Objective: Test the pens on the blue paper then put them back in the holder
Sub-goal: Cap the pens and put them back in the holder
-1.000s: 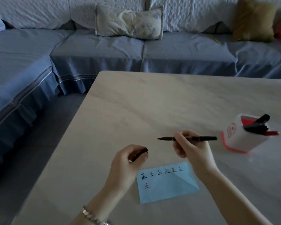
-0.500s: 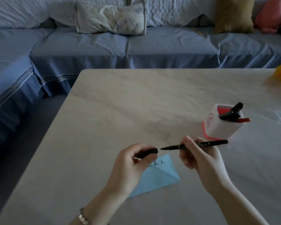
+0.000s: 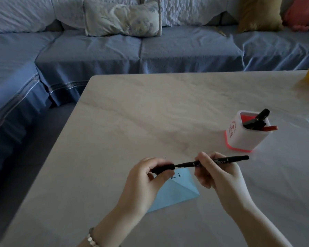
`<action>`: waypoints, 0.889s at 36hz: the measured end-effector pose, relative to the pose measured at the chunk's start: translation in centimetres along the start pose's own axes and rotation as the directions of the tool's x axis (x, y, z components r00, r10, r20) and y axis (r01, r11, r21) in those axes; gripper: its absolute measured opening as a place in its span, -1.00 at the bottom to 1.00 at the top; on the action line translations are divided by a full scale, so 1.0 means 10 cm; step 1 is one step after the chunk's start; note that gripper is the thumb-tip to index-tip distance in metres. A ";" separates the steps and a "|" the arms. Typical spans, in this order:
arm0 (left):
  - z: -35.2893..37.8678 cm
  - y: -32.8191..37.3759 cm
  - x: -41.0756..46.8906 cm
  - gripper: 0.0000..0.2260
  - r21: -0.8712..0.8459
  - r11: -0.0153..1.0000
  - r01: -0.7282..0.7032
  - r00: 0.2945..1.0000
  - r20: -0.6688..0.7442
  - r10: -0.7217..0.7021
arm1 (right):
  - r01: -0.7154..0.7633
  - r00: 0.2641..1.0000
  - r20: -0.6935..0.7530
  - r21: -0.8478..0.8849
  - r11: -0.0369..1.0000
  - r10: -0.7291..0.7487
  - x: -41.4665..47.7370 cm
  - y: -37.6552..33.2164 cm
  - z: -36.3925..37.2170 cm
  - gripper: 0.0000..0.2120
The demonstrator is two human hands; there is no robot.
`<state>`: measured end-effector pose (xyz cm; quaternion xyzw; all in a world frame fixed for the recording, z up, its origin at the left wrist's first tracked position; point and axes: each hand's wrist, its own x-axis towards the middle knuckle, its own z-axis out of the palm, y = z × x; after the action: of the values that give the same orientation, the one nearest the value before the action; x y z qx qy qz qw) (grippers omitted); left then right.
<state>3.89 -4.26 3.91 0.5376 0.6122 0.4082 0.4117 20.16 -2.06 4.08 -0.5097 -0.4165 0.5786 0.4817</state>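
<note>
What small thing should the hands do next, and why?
Probably push the cap fully onto the pen: the left hand holds the cap at the pen's tip, the right hand grips the barrel, and the blue paper already carries marks.

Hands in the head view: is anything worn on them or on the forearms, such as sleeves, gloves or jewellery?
The left hand and right hand are bare: no gloves, no rings visible on the fingers. The left wrist wears a bracelet of silvery faceted beads, partly cut off by the frame's lower edge. Neither forearm shows a sleeve.
</note>
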 end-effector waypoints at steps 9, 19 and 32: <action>0.01 0.11 -0.11 -0.84 -0.001 0.999 -0.032 0.999 0.027 0.032 | -0.059 0.993 0.112 0.103 0.993 0.048 -0.06 -0.01 0.07 -0.79; 0.06 0.17 -0.15 -0.91 -0.024 0.998 -0.056 0.998 0.029 0.057 | 0.066 0.980 0.181 0.087 0.994 -0.080 -0.11 0.09 0.07 -0.62; 0.14 0.26 -0.09 -0.76 -0.208 0.953 0.222 0.965 0.189 -0.184 | 0.150 0.967 0.205 0.032 0.988 -0.154 -0.11 0.08 -0.03 -0.80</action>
<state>6.09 -4.90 5.97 0.4534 0.5769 0.3842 0.5604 20.33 -3.29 3.48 -0.4094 -0.4975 0.5931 0.4829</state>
